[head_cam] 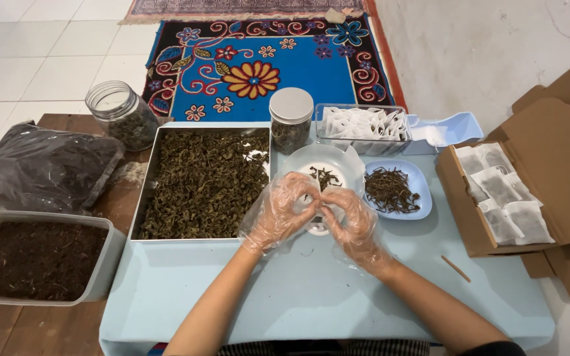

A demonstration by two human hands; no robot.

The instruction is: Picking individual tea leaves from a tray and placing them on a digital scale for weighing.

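L hand (pixel 278 211) + R hand (pixel 351 221), gloved, fingertips pinched together on small tea bag (pixel 316 206) over white plate (pixel 298 161).

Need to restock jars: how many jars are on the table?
2. An open glass jar stands at the far left corner beside the dark bag; a lidded jar stands behind the metal tray. None seems hidden.
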